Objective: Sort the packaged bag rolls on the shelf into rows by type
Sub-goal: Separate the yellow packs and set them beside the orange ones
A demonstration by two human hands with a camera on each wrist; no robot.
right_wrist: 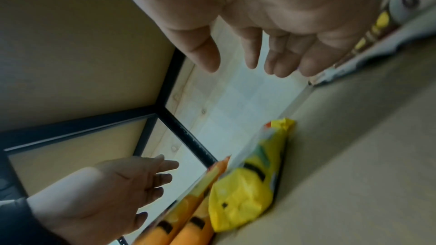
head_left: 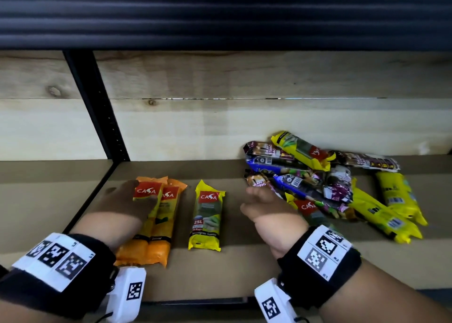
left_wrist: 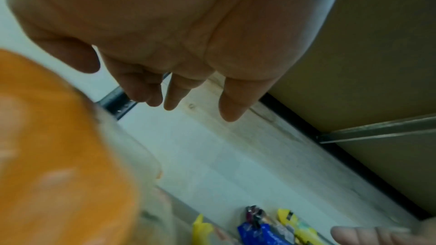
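Two orange bag-roll packs [head_left: 159, 224] lie side by side at the left of the shelf board [head_left: 232, 271]. One yellow pack [head_left: 206, 216] lies alone just right of them. A mixed pile of yellow, blue, brown and purple packs [head_left: 318, 180] sits at the right against the back wall. My left hand [head_left: 130, 195] lies at the left edge of the orange packs [left_wrist: 59, 156], fingers [left_wrist: 169, 98] straight, gripping nothing. My right hand [head_left: 259, 200] hovers between the yellow pack [right_wrist: 247, 183] and the pile, fingers [right_wrist: 252, 57] relaxed and empty.
A black upright post [head_left: 97, 107] stands at the back left. Pale wooden boards [head_left: 244, 124] form the back wall. The dark underside of the shelf above [head_left: 220, 14] hangs overhead. The shelf's front edge [head_left: 195, 300] runs just before my wrists.
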